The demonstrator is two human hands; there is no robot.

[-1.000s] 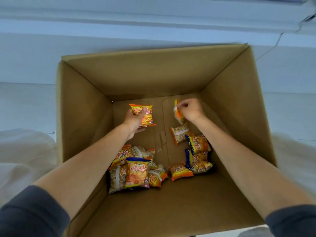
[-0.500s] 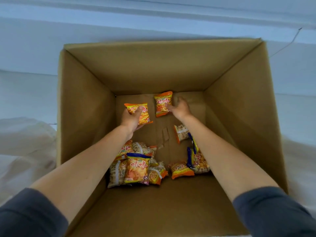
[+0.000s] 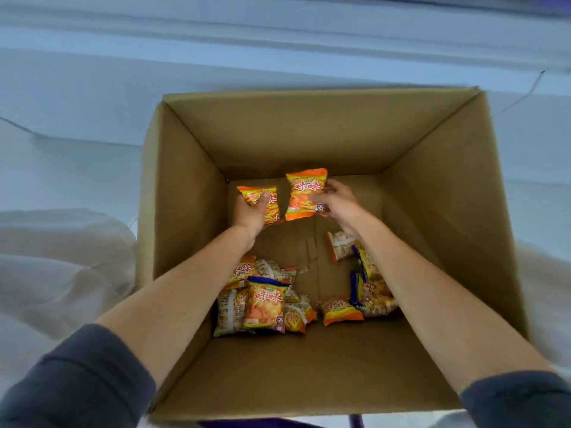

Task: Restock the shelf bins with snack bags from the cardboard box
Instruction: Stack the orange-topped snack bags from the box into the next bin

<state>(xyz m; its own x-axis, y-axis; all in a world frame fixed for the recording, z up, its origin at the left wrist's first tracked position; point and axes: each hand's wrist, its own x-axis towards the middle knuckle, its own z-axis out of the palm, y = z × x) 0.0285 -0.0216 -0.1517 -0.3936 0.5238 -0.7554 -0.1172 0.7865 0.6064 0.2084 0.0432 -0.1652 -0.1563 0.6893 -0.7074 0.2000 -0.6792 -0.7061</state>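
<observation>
L hand (image 3: 249, 212) & R hand (image 3: 341, 202): fingers curled, gripping.

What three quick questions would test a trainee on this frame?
1. True or false: the left hand grips one orange bag and the right hand grips a second orange bag.
2. Where are both hands? A) inside the cardboard box; B) at a shelf bin; C) outside the box, on the white cloth.
3. Fill in: the loose bags lie on the box's ____.

Key: 1 true; 2 A; 3 floor.
</observation>
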